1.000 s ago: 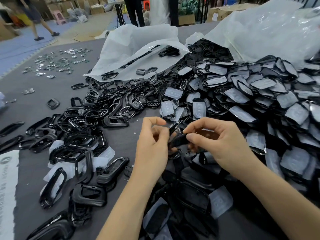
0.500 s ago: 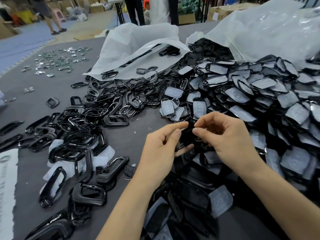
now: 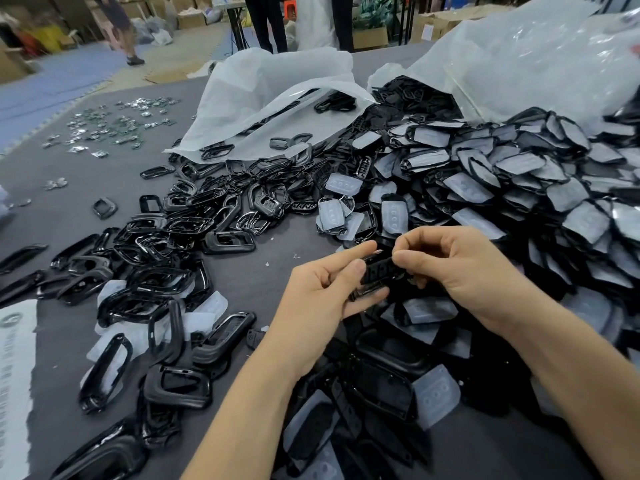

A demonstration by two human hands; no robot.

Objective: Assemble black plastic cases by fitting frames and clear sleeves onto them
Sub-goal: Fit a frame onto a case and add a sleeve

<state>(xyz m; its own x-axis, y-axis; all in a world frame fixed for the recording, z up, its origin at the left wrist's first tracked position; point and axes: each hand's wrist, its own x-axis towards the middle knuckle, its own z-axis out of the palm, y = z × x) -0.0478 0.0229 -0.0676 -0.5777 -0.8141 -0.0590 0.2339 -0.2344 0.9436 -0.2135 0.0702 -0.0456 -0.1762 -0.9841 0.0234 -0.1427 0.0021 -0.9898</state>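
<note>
The black case [image 3: 375,273] now lies flatter, face up, held in the air between both hands over the near heap of parts; a second ago it stood edge-on. The left hand [image 3: 318,296] has uncurled and grips it with the thumb on top, fingers beneath and forefinger stretched out. The right hand [image 3: 464,271] pinches its upper right edge. I judge a part is being pressed home. The case looks small, hard and slotted. Glossy looped frames [image 3: 152,282] heap on the left, and soft frosted sleeves [image 3: 519,164] cover the pile on the right.
</note>
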